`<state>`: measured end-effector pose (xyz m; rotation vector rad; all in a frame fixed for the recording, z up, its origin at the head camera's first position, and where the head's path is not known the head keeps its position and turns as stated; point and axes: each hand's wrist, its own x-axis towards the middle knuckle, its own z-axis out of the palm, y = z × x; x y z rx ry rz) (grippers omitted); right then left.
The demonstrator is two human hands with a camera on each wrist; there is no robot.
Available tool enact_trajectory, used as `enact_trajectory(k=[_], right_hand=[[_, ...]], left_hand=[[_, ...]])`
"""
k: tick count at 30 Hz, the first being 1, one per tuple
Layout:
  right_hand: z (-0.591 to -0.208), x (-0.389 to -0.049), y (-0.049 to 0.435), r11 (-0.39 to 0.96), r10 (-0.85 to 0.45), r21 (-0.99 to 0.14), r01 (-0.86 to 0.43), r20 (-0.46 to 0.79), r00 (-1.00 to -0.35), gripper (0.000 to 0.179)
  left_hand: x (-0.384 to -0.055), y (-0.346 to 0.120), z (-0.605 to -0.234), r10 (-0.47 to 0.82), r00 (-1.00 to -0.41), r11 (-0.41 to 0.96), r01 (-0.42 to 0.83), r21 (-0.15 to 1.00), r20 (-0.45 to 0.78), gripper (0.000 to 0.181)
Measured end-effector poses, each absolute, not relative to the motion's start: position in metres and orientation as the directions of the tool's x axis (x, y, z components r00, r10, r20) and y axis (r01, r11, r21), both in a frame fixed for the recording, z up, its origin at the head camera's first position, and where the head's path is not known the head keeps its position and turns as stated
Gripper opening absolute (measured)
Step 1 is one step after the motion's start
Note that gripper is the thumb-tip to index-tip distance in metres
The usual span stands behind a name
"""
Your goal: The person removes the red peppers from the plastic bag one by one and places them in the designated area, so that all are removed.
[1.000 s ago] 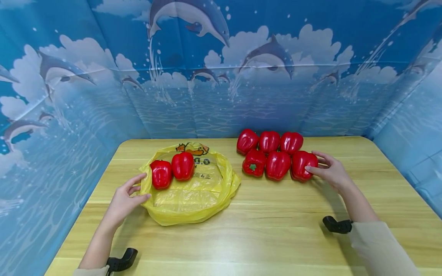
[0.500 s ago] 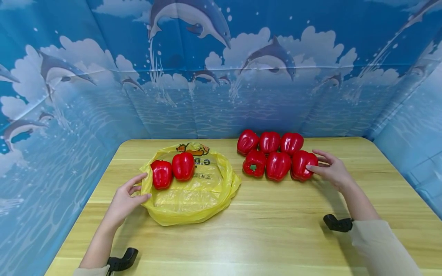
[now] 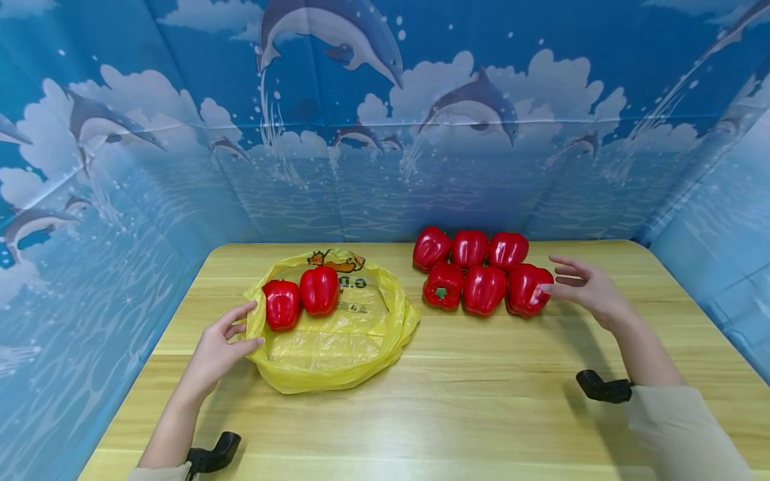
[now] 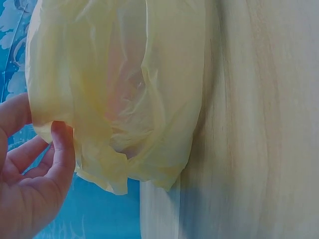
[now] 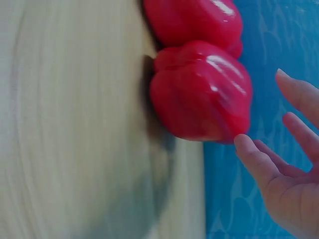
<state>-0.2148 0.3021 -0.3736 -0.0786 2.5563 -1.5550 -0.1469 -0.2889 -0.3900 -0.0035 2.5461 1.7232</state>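
A yellow plastic bag [image 3: 337,341] lies spread open on the table at left, its rim standing up around two red bell peppers [image 3: 320,290]. My left hand [image 3: 218,351] holds the bag's left rim. In the left wrist view, the thumb and fingers [image 4: 62,154] are at the edge of the plastic, and a faint red shape shows through it. My right hand [image 3: 592,292] is beside the front-right bell pepper [image 3: 527,290], its fingers spread and relaxed. The right wrist view has one fingertip [image 5: 243,142] at the lower edge of that bell pepper [image 5: 202,94].
Several more red bell peppers [image 3: 470,248] stand in two rows at the back right, one showing a green stem end. Behind the wooden table [image 3: 433,414] hangs a blue dolphin-print cloth [image 3: 385,174]. Black wrist mounts [image 3: 603,387] sit on both forearms.
My right hand has loosened from the front-right bell pepper and shifted slightly right, fingers more spread. The bell peppers, the bag and my left hand stay where they were.
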Motion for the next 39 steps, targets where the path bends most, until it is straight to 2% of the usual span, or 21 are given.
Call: enact_trajectory(k=[12, 18, 39], right_hand=[[-0.348, -0.214, 0.288, 0.483, -0.162, -0.875, 0.003, -0.093, -0.982, 0.069], [-0.338, -0.219, 0.269, 0.438, -0.221, -0.899, -0.017, -0.09, -0.971, 0.067], [-0.324, -0.254, 0.166, 0.331, -0.391, -0.941, -0.063, -0.076, -0.917, 0.065]], left_hand=[[-0.146, -0.289, -0.391, 0.029, -0.998, 0.379, -0.042, 0.924, -0.057, 0.066], [-0.146, -0.287, -0.393, 0.031, -0.998, 0.379, -0.034, 0.925, -0.05, 0.066], [-0.145, -0.288, -0.398, 0.031, -0.999, 0.37, -0.019, 0.929, -0.033, 0.067]])
